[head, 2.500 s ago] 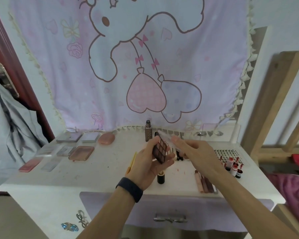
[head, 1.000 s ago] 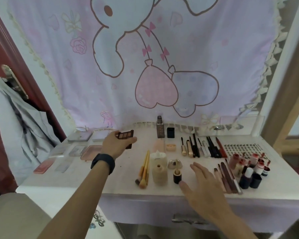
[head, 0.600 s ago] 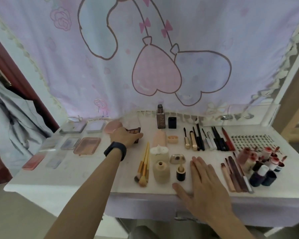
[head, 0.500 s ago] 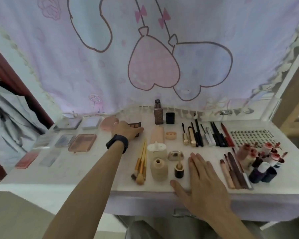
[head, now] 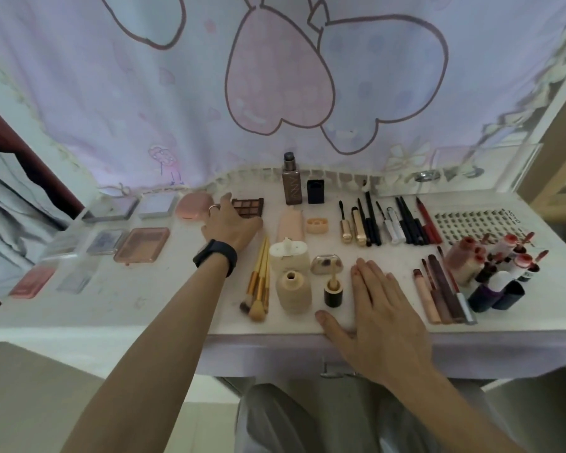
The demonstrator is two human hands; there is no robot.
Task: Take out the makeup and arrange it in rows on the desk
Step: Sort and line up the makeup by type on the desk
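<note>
Desk under the cartoon curtain now has the eyeshadow palette lying flat in the back row, just beside the pink compact. Seconds ago you held it up in both hands, so that piece looks placed and the row is one longer. Your left hand reaches far forward, fingers loosely straight, touching the palette's near left corner without gripping; your right hand rests flat at the front edge, fingers straight, holding nothing.

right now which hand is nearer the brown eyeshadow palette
Left. The left hand touches the eyeshadow palette at its near left corner; the right hand lies flat by the desk front edge, well apart.
</note>
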